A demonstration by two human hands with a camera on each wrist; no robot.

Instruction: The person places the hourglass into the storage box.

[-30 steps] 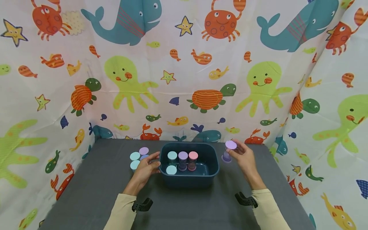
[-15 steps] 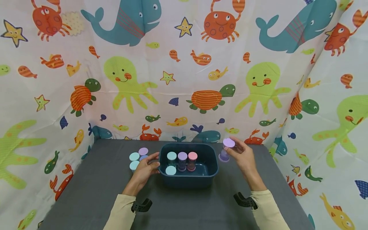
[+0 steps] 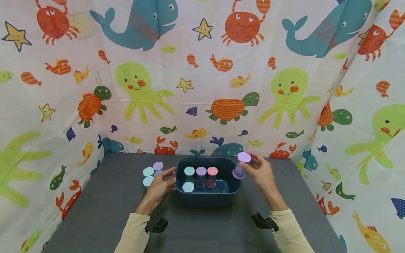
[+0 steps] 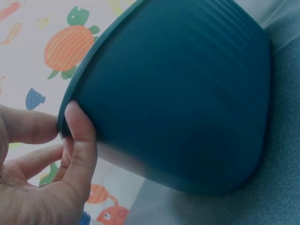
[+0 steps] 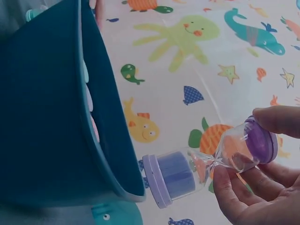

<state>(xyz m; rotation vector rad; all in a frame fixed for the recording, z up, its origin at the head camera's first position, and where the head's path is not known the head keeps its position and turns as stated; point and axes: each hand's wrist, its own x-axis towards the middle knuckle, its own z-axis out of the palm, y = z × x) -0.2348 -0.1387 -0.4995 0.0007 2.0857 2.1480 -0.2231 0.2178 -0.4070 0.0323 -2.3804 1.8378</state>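
A dark teal tub (image 3: 207,197) stands mid-table with several capped sand timers (image 3: 200,176) upright inside. My left hand (image 3: 159,186) grips the tub's left rim (image 4: 70,112), thumb on the outer wall. My right hand (image 3: 261,174) holds a purple sand timer (image 3: 240,165) by its top cap, lifted just above the tub's right rim. In the right wrist view this purple timer (image 5: 206,164) hangs tilted beside the tub wall (image 5: 47,117), pinched between thumb and fingers (image 5: 276,119).
Several more timers with pale blue and lilac caps (image 3: 152,172) stand on the grey table (image 3: 95,211) left of the tub. A sea-animal patterned curtain (image 3: 202,88) encloses the back and both sides.
My right hand has carried the purple timer leftwards, from beside the tub to just over its right rim. The left hand has stayed on the tub.
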